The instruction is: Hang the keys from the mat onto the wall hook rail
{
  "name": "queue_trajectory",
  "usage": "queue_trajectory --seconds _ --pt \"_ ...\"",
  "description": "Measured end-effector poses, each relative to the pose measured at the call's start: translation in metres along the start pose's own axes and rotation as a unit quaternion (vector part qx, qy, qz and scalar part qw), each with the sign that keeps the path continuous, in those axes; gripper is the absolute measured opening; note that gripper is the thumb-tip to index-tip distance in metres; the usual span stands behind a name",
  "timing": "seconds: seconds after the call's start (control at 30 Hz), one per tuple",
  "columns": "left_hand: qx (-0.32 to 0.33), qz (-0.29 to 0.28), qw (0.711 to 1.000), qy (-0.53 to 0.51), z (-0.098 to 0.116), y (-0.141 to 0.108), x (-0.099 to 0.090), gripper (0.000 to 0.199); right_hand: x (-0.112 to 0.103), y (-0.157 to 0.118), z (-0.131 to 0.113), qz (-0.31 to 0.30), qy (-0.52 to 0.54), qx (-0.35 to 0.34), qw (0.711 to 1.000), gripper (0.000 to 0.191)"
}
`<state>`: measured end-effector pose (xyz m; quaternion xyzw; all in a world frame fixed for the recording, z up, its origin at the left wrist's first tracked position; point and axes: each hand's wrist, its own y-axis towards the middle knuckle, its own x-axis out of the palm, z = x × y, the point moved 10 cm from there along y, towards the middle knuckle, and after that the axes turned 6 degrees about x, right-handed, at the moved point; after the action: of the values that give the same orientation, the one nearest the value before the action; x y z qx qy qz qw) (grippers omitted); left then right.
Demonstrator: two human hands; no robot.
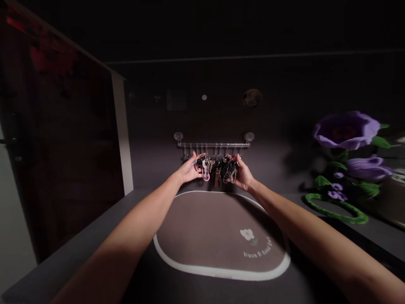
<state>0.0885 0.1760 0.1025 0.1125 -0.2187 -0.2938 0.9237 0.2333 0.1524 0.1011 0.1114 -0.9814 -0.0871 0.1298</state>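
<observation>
A clear hook rail (215, 145) is fixed to the dark wall by two round mounts. From its hooks hangs a row of keys (205, 165) with rings, a pink ring-shaped piece (206, 177), a brown tag (217, 179) and dark fobs with chains (226, 171). My left hand (189, 169) curls around the left end of the row, thumb up and fingertips among the keys. At the right end, my right hand (243, 174) grips the dark bunch, its fingers partly hidden behind it. Individual keys are too small and dim to tell apart.
Below the keys lies a brown mat (202, 228) with a pale rim and printed flower, on a dark counter (91, 240). Purple fabric flowers (346, 131) and a green fuzzy loop (340, 213) stand at right. A dark door (63, 147) is at left.
</observation>
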Motion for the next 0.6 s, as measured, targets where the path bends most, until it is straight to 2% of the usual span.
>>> queue_trajectory --seconds 0.1,0.23,0.37,0.47,0.53,0.6 --pt "0.0 0.011 1.0 -0.025 0.0 -0.004 0.003 0.055 0.012 -0.001 0.007 -0.02 0.052 0.024 0.998 0.05" --pt "-0.012 0.059 0.995 -0.074 0.003 -0.009 0.007 0.049 0.022 -0.004 0.007 -0.017 0.115 0.031 0.993 0.047" --pt "-0.051 0.122 0.985 -0.11 0.008 -0.011 0.012 0.045 0.024 -0.005 0.002 0.027 0.152 0.041 0.987 0.048" --pt "-0.08 0.191 0.973 -0.103 0.011 -0.011 0.009 0.039 0.026 -0.007 -0.002 0.073 0.162 0.063 0.982 0.053" --pt "-0.076 0.224 0.967 -0.092 0.018 -0.009 0.005 0.036 0.031 -0.008 -0.007 0.093 0.19 0.067 0.975 0.052" --pt "-0.068 0.233 0.967 -0.082 0.024 -0.006 0.005 0.035 0.036 -0.011 -0.011 0.116 0.222 0.068 0.966 0.051"
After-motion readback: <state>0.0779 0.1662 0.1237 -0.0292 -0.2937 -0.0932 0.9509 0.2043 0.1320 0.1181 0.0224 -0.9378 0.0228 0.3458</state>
